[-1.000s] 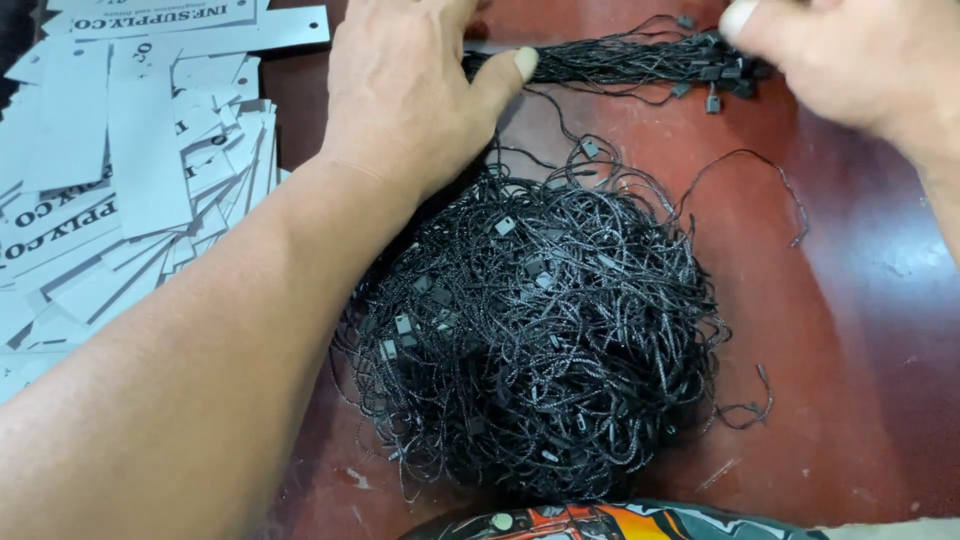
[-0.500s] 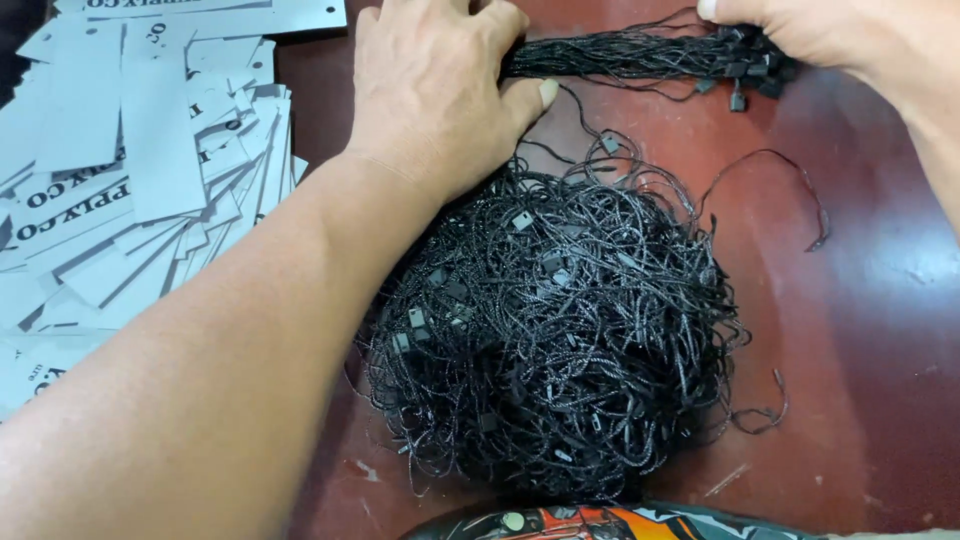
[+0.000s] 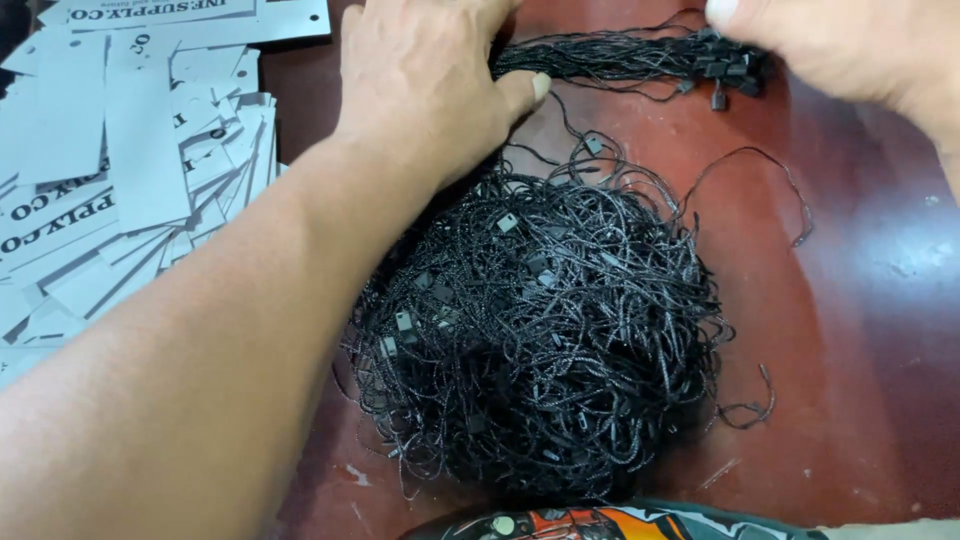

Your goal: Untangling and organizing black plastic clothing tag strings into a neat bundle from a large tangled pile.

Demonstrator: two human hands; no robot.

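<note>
Cords (image 3: 620, 60) in a straight bundle lie pinched between left hand (image 3: 430, 85) and right hand (image 3: 830, 45), beyond the tangled pile (image 3: 540, 340) on the tabletop (image 3: 860, 300); tags (image 3: 120, 170) lie left.

Both forearms are bare and sleeveless, the left hand (image 3: 425, 85) and right hand (image 3: 840, 45) ungloved, without rings.

Glossy wooden table (image 3: 860, 300), matt cords (image 3: 540, 340)
</note>
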